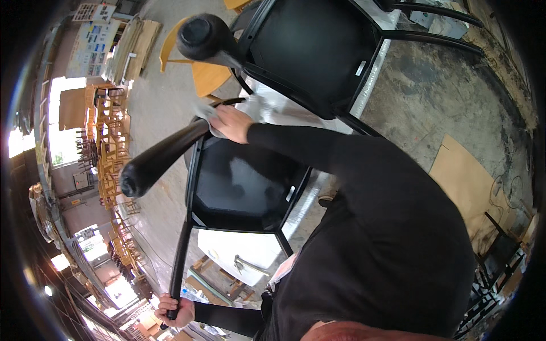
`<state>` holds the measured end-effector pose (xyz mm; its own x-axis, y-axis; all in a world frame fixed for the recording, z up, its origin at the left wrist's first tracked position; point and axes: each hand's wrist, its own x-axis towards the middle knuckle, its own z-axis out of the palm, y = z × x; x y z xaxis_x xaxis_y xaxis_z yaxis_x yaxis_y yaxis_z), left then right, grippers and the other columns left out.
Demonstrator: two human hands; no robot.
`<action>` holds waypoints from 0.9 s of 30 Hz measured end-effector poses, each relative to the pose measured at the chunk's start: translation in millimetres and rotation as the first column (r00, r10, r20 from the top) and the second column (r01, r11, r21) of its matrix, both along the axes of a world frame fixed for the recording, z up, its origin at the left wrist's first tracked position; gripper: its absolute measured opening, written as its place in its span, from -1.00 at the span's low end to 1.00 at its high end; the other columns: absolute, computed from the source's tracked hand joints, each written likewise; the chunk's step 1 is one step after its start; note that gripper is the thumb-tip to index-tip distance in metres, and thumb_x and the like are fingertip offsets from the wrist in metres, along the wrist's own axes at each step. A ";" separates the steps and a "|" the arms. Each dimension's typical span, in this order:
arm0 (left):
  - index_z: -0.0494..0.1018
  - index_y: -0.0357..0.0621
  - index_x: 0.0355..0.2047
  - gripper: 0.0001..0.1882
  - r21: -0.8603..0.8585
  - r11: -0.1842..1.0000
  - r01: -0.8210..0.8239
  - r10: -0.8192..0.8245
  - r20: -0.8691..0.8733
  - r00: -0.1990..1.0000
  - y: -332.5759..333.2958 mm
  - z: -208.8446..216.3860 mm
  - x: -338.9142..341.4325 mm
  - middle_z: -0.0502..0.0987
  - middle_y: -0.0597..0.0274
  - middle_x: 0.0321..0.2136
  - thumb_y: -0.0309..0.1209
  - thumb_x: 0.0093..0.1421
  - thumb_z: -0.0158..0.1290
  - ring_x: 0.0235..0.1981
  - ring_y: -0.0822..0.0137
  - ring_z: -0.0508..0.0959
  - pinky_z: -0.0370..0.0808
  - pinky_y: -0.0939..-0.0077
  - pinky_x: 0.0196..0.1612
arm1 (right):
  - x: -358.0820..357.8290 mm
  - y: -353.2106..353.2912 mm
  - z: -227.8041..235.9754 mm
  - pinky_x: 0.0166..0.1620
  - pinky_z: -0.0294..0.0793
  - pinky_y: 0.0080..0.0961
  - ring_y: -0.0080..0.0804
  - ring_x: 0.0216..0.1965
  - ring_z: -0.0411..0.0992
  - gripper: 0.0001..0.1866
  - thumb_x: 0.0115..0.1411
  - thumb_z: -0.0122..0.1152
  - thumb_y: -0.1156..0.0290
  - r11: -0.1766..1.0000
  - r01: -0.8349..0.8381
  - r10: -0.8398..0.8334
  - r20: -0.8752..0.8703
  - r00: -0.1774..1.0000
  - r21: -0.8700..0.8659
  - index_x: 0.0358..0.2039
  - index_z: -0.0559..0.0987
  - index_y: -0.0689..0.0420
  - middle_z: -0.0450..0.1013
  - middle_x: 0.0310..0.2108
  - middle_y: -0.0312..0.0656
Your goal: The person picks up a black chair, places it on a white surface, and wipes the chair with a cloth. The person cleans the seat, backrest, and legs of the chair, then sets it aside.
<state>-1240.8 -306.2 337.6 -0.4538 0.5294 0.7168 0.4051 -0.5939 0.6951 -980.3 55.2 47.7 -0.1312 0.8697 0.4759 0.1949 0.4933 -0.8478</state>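
Observation:
An upturned black chair [250,182] lies before me, the glossy underside of its seat showing. My right hand [232,123] is closed on a pale wiping cloth [211,116], pressed against the base of a thick black chair leg [162,156] that sticks up toward me; both cloth and fingers are slightly blurred. Lower in the view, my left hand [175,310] wraps round the end of another slim black chair leg [181,261]. Beyond my right hand stands a second upturned black chair [315,48], touched by neither hand.
The chairs rest on a bench covered in shiny plastic wrap [301,219]. A white basin-like panel with a metal handle [250,265] is beside the near chair. Wooden chairs [207,79] and stacked chair frames [111,142] stand farther off. Cardboard [463,176] lies on the concrete floor.

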 end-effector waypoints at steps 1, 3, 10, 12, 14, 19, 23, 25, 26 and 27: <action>0.17 -0.02 -0.52 -0.75 0.005 1.000 0.001 -0.001 0.002 1.000 0.2 -0.2 -0.5 0.10 0.34 -0.78 -0.26 0.29 -0.22 -0.69 0.42 0.16 0.23 0.34 -0.27 | -13.2 12.4 -4.1 -0.03 0.37 -0.12 -0.02 -0.09 0.37 -0.60 0.37 -0.13 0.13 1.000 0.006 -0.005 0.049 0.999 -0.011 -0.23 0.49 0.25 0.40 -0.22 0.02; 0.19 -0.03 -0.53 -0.75 -0.005 1.000 0.010 -0.010 0.002 1.000 -0.1 0.1 -1.9 0.10 0.33 -0.77 -0.26 0.28 -0.22 -0.67 0.41 0.17 0.22 0.34 -0.28 | -15.8 12.7 -25.3 -0.05 0.39 -0.14 -0.05 -0.11 0.38 -0.61 0.35 -0.09 0.13 0.998 0.045 -0.049 -0.129 0.990 -0.034 -0.24 0.50 0.23 0.39 -0.23 0.00; 0.21 -0.03 -0.51 -0.76 0.026 0.999 0.019 -0.020 0.030 0.999 -2.9 -2.9 -9.5 0.11 0.34 -0.76 -0.23 0.27 -0.21 -0.67 0.40 0.17 0.21 0.28 -0.25 | 123.9 -111.0 -126.6 -0.05 0.44 -0.15 -0.02 -0.13 0.43 -0.69 0.23 -0.01 0.28 0.870 0.204 0.069 0.521 0.851 -0.449 -0.18 0.59 0.17 0.42 -0.26 0.03; 0.20 -0.02 -0.52 -0.75 0.018 1.000 0.018 -0.018 0.030 0.999 -2.7 -2.6 -10.3 0.11 0.34 -0.76 -0.23 0.28 -0.24 -0.66 0.39 0.18 0.22 0.27 -0.23 | 122.2 -97.4 -120.9 -0.10 0.45 -0.13 0.01 -0.19 0.46 -0.69 0.22 0.01 0.24 0.853 0.067 0.277 0.557 0.783 -0.518 -0.23 0.58 0.20 0.45 -0.32 0.05; 0.20 -0.02 -0.53 -0.75 0.018 0.998 0.054 -0.054 0.016 0.998 -2.1 -1.5 -10.2 0.12 0.33 -0.75 -0.26 0.28 -0.26 -0.64 0.38 0.19 0.22 0.28 -0.23 | 91.4 -56.7 -93.9 -0.14 0.46 -0.09 0.05 -0.24 0.49 -0.72 0.18 0.04 0.26 0.835 0.035 0.255 0.441 0.861 -0.549 -0.28 0.57 0.21 0.49 -0.34 0.09; 0.19 -0.02 -0.57 -0.77 0.007 0.999 0.035 -0.035 0.066 0.997 -3.6 1.5 -10.0 0.10 0.31 -0.75 -0.30 0.23 -0.24 -0.64 0.36 0.16 0.23 0.28 -0.28 | 2.9 22.9 -10.3 -0.04 0.41 -0.02 0.14 -0.07 0.45 -0.60 0.24 0.08 0.07 0.981 -0.178 0.161 -0.207 0.965 -0.070 -0.21 0.52 0.20 0.50 -0.20 0.17; 0.19 -0.02 -0.57 -0.81 -0.004 1.000 -0.013 0.014 0.046 0.999 -5.9 0.5 -12.5 0.10 0.31 -0.75 -0.32 0.18 -0.23 -0.64 0.35 0.17 0.23 0.27 -0.27 | 62.9 -30.2 -58.6 -0.01 0.43 -0.01 0.10 -0.13 0.53 -0.40 0.33 -0.17 -0.15 0.886 -0.063 0.220 0.297 0.929 -0.459 0.05 0.48 0.09 0.55 -0.17 0.13; 0.19 -0.02 -0.57 -0.81 0.003 1.000 -0.030 0.030 0.040 0.999 -5.9 -1.1 -15.4 0.10 0.31 -0.75 -0.31 0.18 -0.23 -0.64 0.36 0.17 0.23 0.28 -0.27 | 116.3 -80.6 -118.5 0.16 0.34 -0.14 0.10 0.08 0.42 -0.36 0.32 -0.08 -0.04 0.788 -0.079 0.317 0.292 0.902 -0.611 0.24 0.33 0.15 0.44 0.03 0.23; 0.19 -0.02 -0.56 -0.79 0.013 1.000 -0.001 0.000 0.033 0.999 -6.0 -1.7 -17.1 0.11 0.31 -0.75 -0.30 0.21 -0.24 -0.63 0.36 0.18 0.23 0.28 -0.27 | 129.6 -98.8 -144.0 0.23 0.28 -0.19 0.08 0.16 0.35 -0.34 0.34 -0.12 -0.02 0.671 0.052 0.388 0.410 0.825 -0.740 0.29 0.27 0.18 0.36 0.13 0.24; 0.20 -0.02 -0.56 -0.77 0.017 0.999 0.039 -0.040 0.025 0.999 -6.5 -2.9 -18.4 0.12 0.31 -0.74 -0.28 0.24 -0.26 -0.63 0.36 0.18 0.22 0.28 -0.27 | 139.0 -110.5 -163.5 0.24 0.27 -0.21 0.05 0.19 0.34 -0.33 0.35 -0.18 -0.02 0.565 0.151 0.395 0.427 0.814 -0.811 0.29 0.26 0.20 0.33 0.17 0.21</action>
